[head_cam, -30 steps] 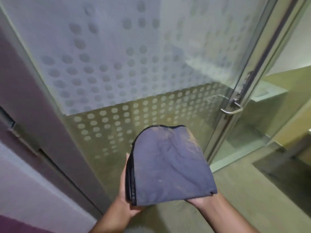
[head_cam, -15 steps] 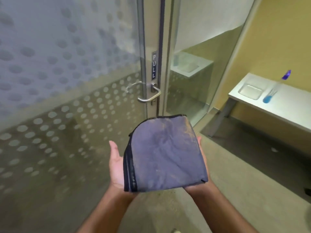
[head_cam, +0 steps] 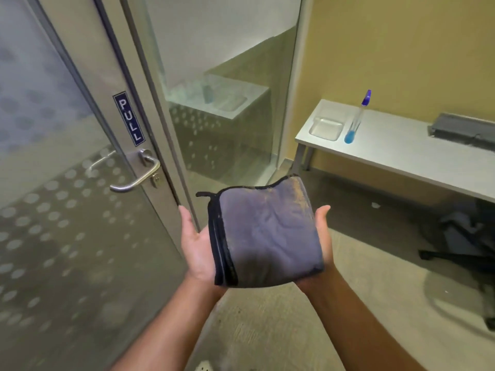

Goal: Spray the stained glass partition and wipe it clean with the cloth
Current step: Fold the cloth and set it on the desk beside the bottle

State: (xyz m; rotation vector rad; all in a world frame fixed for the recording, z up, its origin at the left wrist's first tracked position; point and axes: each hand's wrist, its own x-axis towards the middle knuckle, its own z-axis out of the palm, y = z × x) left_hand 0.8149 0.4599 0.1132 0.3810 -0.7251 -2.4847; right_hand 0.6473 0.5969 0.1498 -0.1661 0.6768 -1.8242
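A folded grey-blue cloth (head_cam: 267,234) with black edging and brownish dirt marks rests across both my upturned palms. My left hand (head_cam: 195,245) supports its left side, fingers flat and extended. My right hand (head_cam: 322,231) cups its right side. The glass partition (head_cam: 227,84) stands behind the cloth, right of a frosted, dotted glass door (head_cam: 53,210). A spray bottle (head_cam: 357,119) with blue liquid and a blue top stands on the white table (head_cam: 401,148) at the right, well beyond my hands.
The door carries a metal lever handle (head_cam: 134,178) and a "PULL" label (head_cam: 128,117). A clear tray (head_cam: 325,128) sits beside the bottle, a dark object (head_cam: 463,131) farther right. A dark chair base (head_cam: 466,250) lies on the floor under the table.
My view has swung right from the dotted door to the partition, table and bottle. The cloth stays flat on both palms, now held slightly farther right.
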